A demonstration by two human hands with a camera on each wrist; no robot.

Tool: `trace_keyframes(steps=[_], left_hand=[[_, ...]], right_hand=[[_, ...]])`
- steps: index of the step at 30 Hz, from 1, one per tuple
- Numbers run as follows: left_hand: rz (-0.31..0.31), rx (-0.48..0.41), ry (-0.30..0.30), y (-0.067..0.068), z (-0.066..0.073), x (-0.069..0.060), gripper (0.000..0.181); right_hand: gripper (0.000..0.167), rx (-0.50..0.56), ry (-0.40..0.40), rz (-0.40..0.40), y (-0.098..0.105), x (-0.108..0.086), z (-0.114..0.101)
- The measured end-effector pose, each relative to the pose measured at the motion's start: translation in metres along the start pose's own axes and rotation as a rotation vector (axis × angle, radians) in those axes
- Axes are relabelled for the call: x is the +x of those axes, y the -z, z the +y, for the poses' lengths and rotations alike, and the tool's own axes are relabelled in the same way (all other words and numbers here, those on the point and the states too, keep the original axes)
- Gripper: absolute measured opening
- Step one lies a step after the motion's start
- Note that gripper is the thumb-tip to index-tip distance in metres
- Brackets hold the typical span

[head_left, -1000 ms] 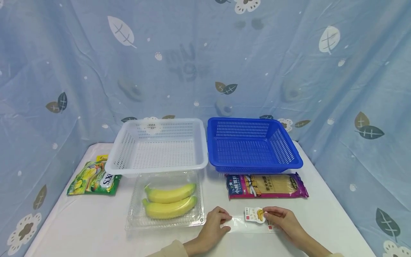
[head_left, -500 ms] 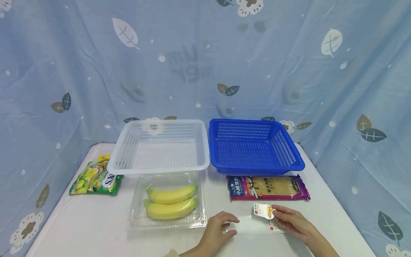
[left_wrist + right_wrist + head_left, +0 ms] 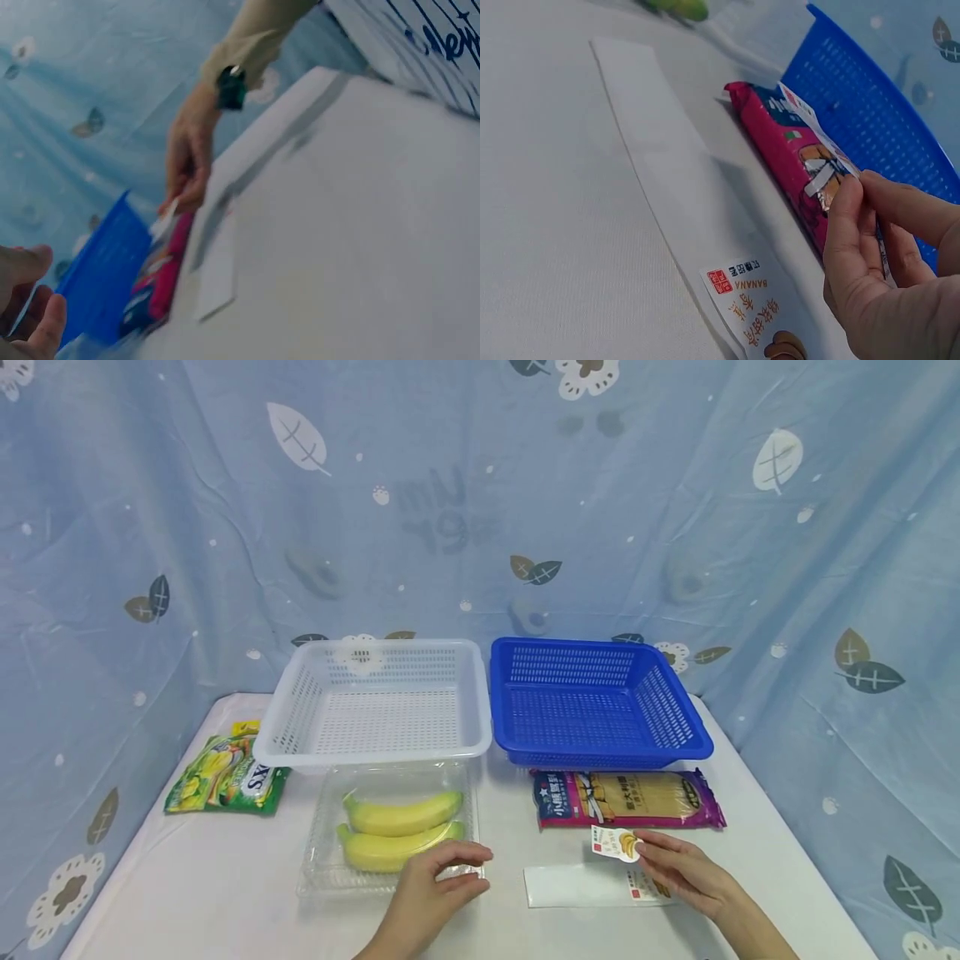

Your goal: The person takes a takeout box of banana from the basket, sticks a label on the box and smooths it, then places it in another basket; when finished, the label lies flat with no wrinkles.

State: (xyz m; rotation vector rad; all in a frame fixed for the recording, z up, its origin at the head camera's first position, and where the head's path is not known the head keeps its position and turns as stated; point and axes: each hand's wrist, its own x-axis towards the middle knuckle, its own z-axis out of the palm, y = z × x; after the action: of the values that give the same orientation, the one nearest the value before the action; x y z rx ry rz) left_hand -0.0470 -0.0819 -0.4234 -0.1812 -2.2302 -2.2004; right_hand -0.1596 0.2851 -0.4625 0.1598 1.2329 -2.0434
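Note:
My right hand point(image 3: 686, 877) pinches a white banana sticker point(image 3: 613, 843) between thumb and fingers, above the table. In the right wrist view the sticker point(image 3: 814, 124) is seen nearly edge-on. Below it lies a strip of backing sheet point(image 3: 573, 885) with another banana sticker point(image 3: 754, 307) at its right end. My left hand point(image 3: 435, 889), fingers loosely bent and holding nothing, is at the front right corner of a clear plastic box point(image 3: 318, 860); contact cannot be told. Two bananas point(image 3: 405, 814) show through the box.
A white basket point(image 3: 382, 752) and a blue basket point(image 3: 600, 752) stand side by side at the back. A pasta packet point(image 3: 630, 797) lies before the blue one. At the far left is a green snack bag point(image 3: 225, 777). Blue curtain surrounds the table.
My right hand has lifted the banana sticker off the backing strip. My left hand has let go of the strip and moved left to the clear box.

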Motion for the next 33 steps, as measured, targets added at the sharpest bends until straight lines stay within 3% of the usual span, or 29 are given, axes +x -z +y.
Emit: trace_keyframes(steps=[3,5,10,13,16,19,23,26,30,33], left_hand=[[0.077,0.049,-0.074,0.031,0.005,-0.007,0.027],[0.125,0.130,-0.117,0.052,0.006,-0.012,0.027],[0.243,0.524,-0.239,0.103,-0.007,-0.025,0.033],[0.269,0.687,-0.293,0.128,-0.019,-0.032,0.041],[0.246,0.731,-0.285,0.145,-0.029,-0.036,0.047],[0.207,0.729,-0.249,0.156,-0.038,-0.039,0.049],[0.172,0.723,-0.246,0.165,-0.045,-0.041,0.049],[0.159,0.714,-0.257,0.168,-0.047,-0.041,0.049],[0.136,0.687,-0.227,0.168,-0.047,-0.040,0.049],[0.131,0.680,-0.207,0.168,-0.047,-0.039,0.049]], right_hand=[[0.028,-0.008,-0.002,0.029,-0.003,0.001,-0.001],[0.027,-0.011,0.000,0.035,-0.003,0.001,0.000],[0.030,-0.009,0.004,-0.014,-0.003,0.004,-0.001],[0.031,-0.011,0.005,-0.041,-0.004,0.006,-0.001],[0.029,-0.012,0.005,-0.040,-0.007,0.007,-0.001],[0.026,-0.001,-0.001,-0.056,-0.010,0.009,-0.002],[0.024,0.026,-0.015,-0.074,-0.018,0.014,-0.004],[0.025,0.029,-0.002,-0.098,-0.022,0.017,-0.005],[0.028,-0.015,0.030,-0.142,-0.025,0.023,-0.005],[0.028,-0.076,0.036,-0.119,-0.031,0.027,-0.006]])
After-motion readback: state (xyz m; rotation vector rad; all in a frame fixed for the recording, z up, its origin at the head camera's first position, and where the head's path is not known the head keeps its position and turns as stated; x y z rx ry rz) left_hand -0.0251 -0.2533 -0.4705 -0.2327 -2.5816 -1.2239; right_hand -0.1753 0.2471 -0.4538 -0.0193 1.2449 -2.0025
